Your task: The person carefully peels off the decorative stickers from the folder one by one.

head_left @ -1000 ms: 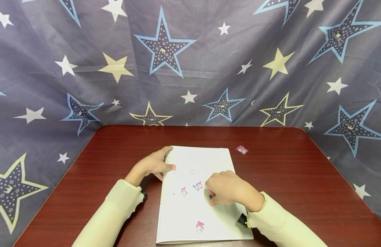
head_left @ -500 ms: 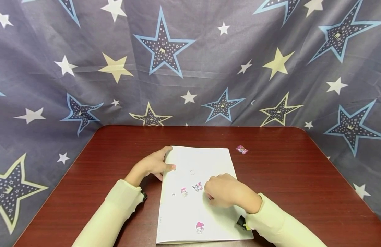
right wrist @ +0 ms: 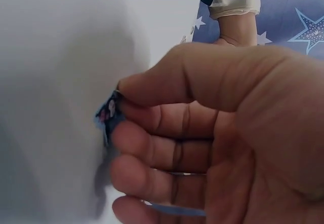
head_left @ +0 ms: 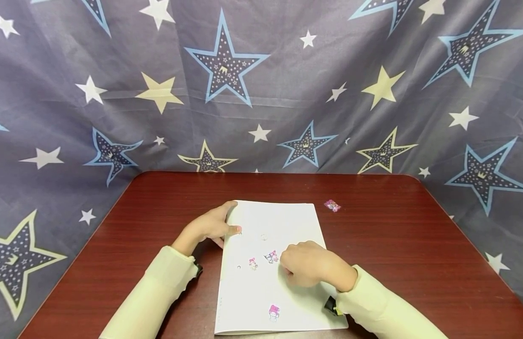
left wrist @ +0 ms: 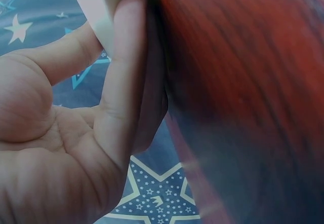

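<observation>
Now, in the head view, my right hand (head_left: pixel 309 264) hangs over the white booklet (head_left: pixel 265 289) at lower centre. In the left wrist view, my left hand (left wrist: pixel 76 133) pinches the booklet's edge, top left. Left of centre in the right wrist view, my right hand clamps a blue-edged cartoon sticker (right wrist: pixel 108 113); I judge I'm placing it, so next calls for pressing it flat.

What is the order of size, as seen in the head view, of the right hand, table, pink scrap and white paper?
1. Table
2. White paper
3. Right hand
4. Pink scrap
</observation>
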`<state>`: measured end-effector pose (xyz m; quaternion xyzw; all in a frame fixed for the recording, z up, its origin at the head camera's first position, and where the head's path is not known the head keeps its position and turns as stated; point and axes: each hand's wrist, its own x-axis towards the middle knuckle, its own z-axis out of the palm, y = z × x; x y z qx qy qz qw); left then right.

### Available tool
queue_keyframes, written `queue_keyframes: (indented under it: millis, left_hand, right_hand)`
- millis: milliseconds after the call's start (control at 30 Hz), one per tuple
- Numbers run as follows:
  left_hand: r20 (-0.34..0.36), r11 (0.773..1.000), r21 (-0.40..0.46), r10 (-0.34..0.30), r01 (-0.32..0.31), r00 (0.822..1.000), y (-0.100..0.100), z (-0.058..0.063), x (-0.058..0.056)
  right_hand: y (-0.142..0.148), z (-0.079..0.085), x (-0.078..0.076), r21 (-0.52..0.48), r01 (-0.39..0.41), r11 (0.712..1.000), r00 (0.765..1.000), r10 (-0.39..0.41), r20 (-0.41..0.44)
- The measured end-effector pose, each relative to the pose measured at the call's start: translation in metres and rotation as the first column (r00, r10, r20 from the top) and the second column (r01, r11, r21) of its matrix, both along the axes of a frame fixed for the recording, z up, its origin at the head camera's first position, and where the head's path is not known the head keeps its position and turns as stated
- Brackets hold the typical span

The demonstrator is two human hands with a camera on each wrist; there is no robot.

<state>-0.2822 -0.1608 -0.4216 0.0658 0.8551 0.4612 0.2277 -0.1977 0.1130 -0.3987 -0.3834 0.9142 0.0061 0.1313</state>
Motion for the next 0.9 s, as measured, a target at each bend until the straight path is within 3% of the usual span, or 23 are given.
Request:
queue_keyframes:
  millis: [367,667,900]
  left_hand:
    - [-0.012,1.0,-0.021,0.003,-0.004,1.0,0.001,-0.001,0.0]
    - [-0.003,1.0,-0.006,0.006,-0.006,1.0,0.001,-0.001,0.0]
    - [-0.001,1.0,-0.001,0.004,-0.004,1.0,0.001,-0.001,0.0]
  right_hand:
    - [0.003,0.002,-0.003,0.025,0.024,0.999,0.999,-0.024,0.03]
    - [0.01,0.004,-0.009,-0.064,0.031,0.997,0.987,-0.021,0.159]
    - [0.015,0.006,-0.016,-0.057,0.065,0.996,0.971,-0.05,0.234]
